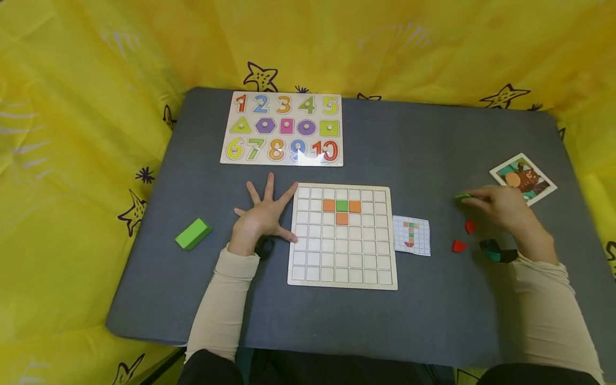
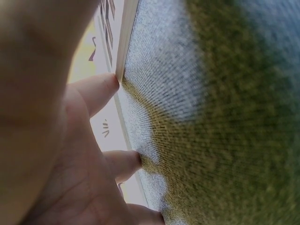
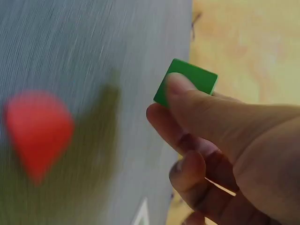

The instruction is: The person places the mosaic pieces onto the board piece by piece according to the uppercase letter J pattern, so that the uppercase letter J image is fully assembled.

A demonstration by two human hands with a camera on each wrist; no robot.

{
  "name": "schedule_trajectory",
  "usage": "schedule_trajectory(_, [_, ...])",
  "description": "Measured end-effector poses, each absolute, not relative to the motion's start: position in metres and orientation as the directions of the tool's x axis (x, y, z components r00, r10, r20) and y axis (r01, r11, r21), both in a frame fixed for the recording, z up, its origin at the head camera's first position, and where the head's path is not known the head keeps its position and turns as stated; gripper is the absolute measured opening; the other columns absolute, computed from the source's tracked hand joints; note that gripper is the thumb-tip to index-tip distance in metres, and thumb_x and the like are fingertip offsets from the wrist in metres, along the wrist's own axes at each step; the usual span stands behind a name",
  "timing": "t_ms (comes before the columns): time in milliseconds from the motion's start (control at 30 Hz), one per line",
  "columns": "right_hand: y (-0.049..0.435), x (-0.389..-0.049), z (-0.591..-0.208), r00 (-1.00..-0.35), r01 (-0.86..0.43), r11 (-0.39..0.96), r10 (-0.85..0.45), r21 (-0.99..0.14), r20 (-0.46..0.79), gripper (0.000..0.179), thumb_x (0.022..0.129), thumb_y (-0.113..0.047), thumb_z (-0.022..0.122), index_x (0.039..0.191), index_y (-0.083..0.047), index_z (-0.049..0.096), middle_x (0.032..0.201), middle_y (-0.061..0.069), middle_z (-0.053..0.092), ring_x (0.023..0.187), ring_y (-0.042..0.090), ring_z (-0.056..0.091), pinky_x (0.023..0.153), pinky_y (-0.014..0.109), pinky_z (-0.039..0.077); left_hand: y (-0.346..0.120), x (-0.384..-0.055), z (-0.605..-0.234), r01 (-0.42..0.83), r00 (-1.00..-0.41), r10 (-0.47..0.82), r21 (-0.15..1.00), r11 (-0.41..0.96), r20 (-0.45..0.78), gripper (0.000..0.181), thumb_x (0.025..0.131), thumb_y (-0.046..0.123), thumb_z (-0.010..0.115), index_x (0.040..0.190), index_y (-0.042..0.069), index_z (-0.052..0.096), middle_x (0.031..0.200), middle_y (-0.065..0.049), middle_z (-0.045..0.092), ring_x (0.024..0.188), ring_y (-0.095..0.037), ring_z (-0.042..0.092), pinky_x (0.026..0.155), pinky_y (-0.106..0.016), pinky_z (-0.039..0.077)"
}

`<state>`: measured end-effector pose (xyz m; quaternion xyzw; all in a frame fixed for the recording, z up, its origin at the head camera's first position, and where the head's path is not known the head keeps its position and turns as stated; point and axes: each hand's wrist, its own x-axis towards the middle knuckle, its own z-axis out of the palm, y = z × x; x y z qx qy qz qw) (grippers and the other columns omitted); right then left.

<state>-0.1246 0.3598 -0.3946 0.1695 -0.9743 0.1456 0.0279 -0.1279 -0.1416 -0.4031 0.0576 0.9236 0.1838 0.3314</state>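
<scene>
My right hand (image 1: 511, 209) pinches a green square tile (image 3: 199, 79) between thumb and fingers, over the table's right side. Two red rounded-wedge pieces (image 1: 459, 246) lie on the table beneath and beside it. With fingers spread, my left hand (image 1: 262, 216) rests at the left edge of the wooden grid board (image 1: 341, 286); its thumb and index fingertips are right at the rim. In the board's second row, a green tile (image 1: 341, 206) sits between two orange tiles (image 1: 329, 205), with another orange tile (image 1: 342, 218) below. A small pattern card (image 1: 422, 238) lies against the board's right edge.
A number and shape puzzle (image 1: 281, 128) lies at the back of the table. To the left is a green block (image 1: 193, 234). A bear picture (image 1: 525, 179) lies at the right, behind my right hand. Yellow cloth (image 1: 308, 43) surrounds the dark table (image 1: 418, 144).
</scene>
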Motion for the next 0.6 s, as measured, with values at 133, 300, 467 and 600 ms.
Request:
schedule_trajectory(133, [0.324,-0.125,-0.395,-0.895,-0.447,0.842,-0.419,-0.303,0.155,0.013,0.091,-0.002,0.074,0.102,0.004,0.08,0.089,0.018,0.074,0.07,0.029,0.064,0.06,0.033,0.047,-0.143,-0.128,-0.403,-0.015,-0.773,0.227,0.375,0.927,-0.592,0.134,0.073,0.045,0.092,0.166,0.041,-0.004,0.168,-0.012,-0.037,0.145,-0.058,-0.04,0.099,-0.097,0.004])
schedule_trajectory(300, [0.285,-0.125,-0.391,-0.869,-0.484,0.788,-0.483,-0.379,0.105,0.019,0.087,0.001,0.077,0.106,0.002,0.08,0.09,0.011,0.074,0.071,0.015,0.059,0.061,0.026,0.044,-0.143,-0.128,-0.403,-0.015,-0.775,0.23,0.381,0.925,-0.589,0.132,0.074,0.045,0.092,0.166,0.04,-0.003,0.168,-0.013,-0.036,0.145,-0.058,-0.039,0.098,-0.097,0.003])
schedule_trajectory(467, [0.248,-0.126,-0.39,-0.886,-0.382,0.779,-0.462,-0.496,-0.043,0.02,0.089,-0.009,0.08,0.107,-0.001,0.078,0.091,0.009,0.08,0.078,0.019,0.072,0.069,0.022,0.052,-0.143,-0.128,-0.404,-0.016,-0.773,0.227,0.375,0.927,-0.593,0.133,0.073,0.045,0.092,0.166,0.041,-0.004,0.168,-0.012,-0.037,0.145,-0.058,-0.04,0.099,-0.097,0.004])
schedule_trajectory(600, [0.22,-0.127,-0.393,-0.877,-0.331,0.759,-0.467,-0.56,-0.115,0.014,0.087,-0.016,0.083,0.096,-0.006,0.078,0.086,0.005,0.08,0.075,0.014,0.07,0.068,0.019,0.05,-0.143,-0.129,-0.402,-0.018,-0.773,0.226,0.377,0.926,-0.593,0.134,0.072,0.045,0.092,0.165,0.042,-0.004,0.167,-0.011,-0.038,0.144,-0.057,-0.041,0.099,-0.097,0.003])
